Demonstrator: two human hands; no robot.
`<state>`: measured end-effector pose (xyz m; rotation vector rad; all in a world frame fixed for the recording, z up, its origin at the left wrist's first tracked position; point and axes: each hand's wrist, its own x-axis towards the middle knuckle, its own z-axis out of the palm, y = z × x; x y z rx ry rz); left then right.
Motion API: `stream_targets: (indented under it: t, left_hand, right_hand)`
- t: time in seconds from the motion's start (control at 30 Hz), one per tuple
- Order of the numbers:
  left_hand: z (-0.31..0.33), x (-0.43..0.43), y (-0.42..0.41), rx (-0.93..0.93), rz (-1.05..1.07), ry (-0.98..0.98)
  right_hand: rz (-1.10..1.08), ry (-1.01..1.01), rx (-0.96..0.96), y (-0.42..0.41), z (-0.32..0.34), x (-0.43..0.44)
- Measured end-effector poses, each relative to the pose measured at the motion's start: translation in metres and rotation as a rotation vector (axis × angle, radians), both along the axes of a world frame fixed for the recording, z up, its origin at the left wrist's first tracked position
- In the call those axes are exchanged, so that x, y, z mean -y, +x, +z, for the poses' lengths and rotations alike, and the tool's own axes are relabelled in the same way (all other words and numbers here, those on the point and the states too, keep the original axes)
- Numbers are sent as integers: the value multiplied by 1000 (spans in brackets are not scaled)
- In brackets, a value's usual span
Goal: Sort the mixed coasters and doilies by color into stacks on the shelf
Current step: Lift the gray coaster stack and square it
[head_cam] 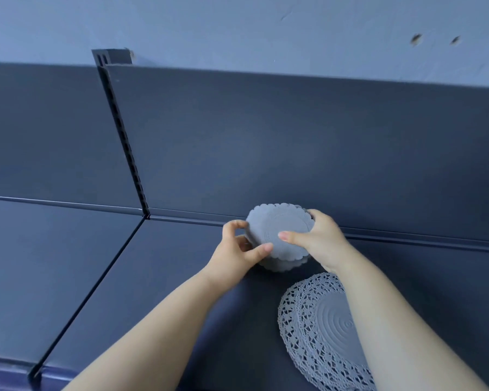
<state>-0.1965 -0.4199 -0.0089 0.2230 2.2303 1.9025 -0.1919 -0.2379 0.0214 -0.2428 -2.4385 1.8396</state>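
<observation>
1. Wall: pale blue, scuffed, above and behind the coasters.
2. Back panel: dark, plain, upright just behind the coasters; a lip runs along its foot.
3. Shelf: dark and flat. It lies open left of the coasters out to the frame edge, with a bare strip on their right along the panel's foot.
4. Upright: slotted strip, up and left of the coasters, meeting the shelf at the back corner.
5. Seam: straight joint running from that corner toward the front edge, well left of the coasters.
6. Doilies: grey lace pile with a ribbed centre, flat on the shelf in front and right of the coasters, close but apart. The right forearm covers their right side.
7. Coasters: grey scalloped stack near the panel, top face tilted toward the camera. Whether its base rests on the shelf cannot be told.
8. Left hand: grip pinching the stack's left rim, thumb on top.
9. Right hand: grip wrapped round the right rim, thumb on the top face.
</observation>
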Motion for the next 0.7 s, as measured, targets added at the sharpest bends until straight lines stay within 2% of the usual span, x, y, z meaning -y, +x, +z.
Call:
stream_targets:
  t: [0.1, 0.33, 0.57, 0.7]
  left_hand:
    - [12, 16, -1, -29, 77, 85]
    - [37, 87, 15, -229, 181, -93]
    - [44, 204, 33, -341, 365, -129]
    - [43, 294, 34, -401, 385, -204]
  right_hand:
    - [-18, -47, -123, 7, 10, 26]
    - [-28, -138, -200, 22, 19, 105]
    - [63, -82, -244, 34, 24, 227]
    - [53, -30, -280, 38, 20, 318]
